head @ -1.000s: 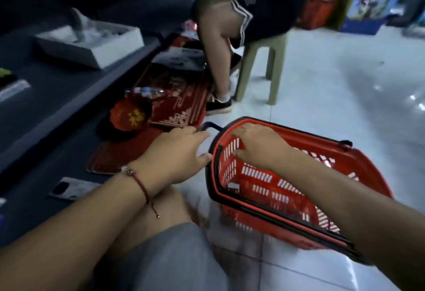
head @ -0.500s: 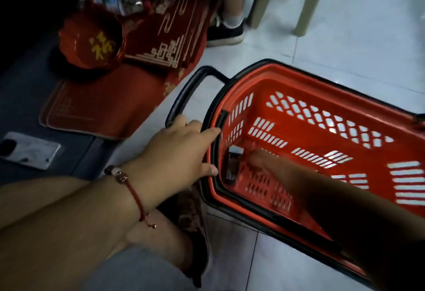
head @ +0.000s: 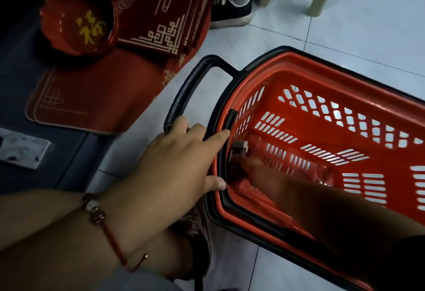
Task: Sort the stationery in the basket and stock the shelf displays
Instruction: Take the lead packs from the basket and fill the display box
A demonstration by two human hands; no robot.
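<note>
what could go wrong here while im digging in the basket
The basket looks tipped and only your left hand at its rim steadies it, so it may roll or slide. Your right hand is blurred deep in a dim corner beside a small item, so a fumbled grasp is likely.

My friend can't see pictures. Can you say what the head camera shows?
A person's right hand reaches deep into a red basket on the floor, beside a small item at its bottom. Their left hand rests on the basket's end rim.
</note>
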